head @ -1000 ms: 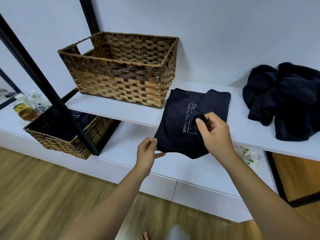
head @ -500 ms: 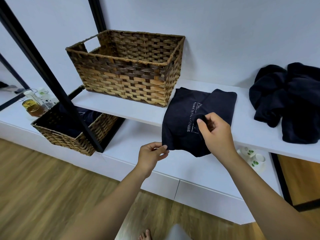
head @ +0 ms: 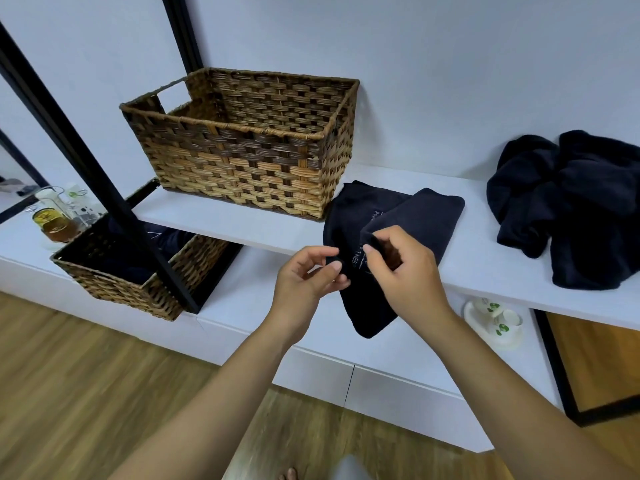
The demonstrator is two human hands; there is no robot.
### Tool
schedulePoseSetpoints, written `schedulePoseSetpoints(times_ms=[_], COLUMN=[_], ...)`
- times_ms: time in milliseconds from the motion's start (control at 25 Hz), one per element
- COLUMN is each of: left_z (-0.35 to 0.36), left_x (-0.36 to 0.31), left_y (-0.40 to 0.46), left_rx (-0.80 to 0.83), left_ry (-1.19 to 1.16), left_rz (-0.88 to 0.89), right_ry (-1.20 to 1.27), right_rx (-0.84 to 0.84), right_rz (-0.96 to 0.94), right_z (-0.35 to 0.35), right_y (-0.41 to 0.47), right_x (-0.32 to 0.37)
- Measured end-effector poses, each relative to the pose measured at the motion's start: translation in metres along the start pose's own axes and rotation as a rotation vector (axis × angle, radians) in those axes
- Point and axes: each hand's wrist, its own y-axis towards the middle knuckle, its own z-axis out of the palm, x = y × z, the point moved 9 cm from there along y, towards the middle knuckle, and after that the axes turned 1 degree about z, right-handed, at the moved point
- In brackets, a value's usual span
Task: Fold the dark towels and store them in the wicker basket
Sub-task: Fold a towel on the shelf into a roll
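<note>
A dark navy towel (head: pixel 415 216) with pale lettering lies half folded on the white shelf (head: pixel 242 223), its lower end hanging over the front edge. My right hand (head: pixel 405 271) pinches a folded edge of it near the lettering. My left hand (head: pixel 308 275) pinches the towel's left edge just beside the right hand. The large wicker basket (head: pixel 249 168) stands on the shelf directly left of the towel; its floor is hidden from here. A heap of unfolded dark towels (head: pixel 571 206) lies at the shelf's right end.
A lower wicker basket (head: pixel 114 282) holding dark cloth sits on the bench below left, behind a slanted black frame bar (head: pixel 104 188). Glass jars (head: pixel 52 220) stand at far left. White cups (head: pixel 495 317) sit under the shelf at right. Wooden floor lies below.
My left hand has moved up and right along the towel's edge, close to my right hand. The towel's lower part is now gathered narrower. The camera has shifted.
</note>
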Motion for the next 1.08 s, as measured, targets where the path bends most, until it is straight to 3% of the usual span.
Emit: schedulePoseSetpoints(times_ms=[120,240,720,920,1080], left_z=[0.014,0.024,0.033,0.027,0.035], left_x=[-0.017,-0.031,-0.076,-0.077,-0.084], left_y=[-0.003,-0.004,0.005,0.013,0.013], left_rx=[0.078,0.144,0.054,0.015,0.064], left_ry=[-0.027,0.095,0.531,0.462,0.419], left_rz=[0.019,0.093,0.539,0.486,0.53], right_ry=[-0.002,0.084,0.446,0.424,0.294], right_rx=[0.049,0.045,0.135,-0.008,-0.003], right_rz=[-0.068,-0.061,0.192,0.229,0.164], right_z=[0.011,0.013,0.01,-0.005,-0.01], right_y=[0.0,0.004,0.014,0.016,0.018], right_x=[0.011,0.011,-0.011,-0.016,-0.004])
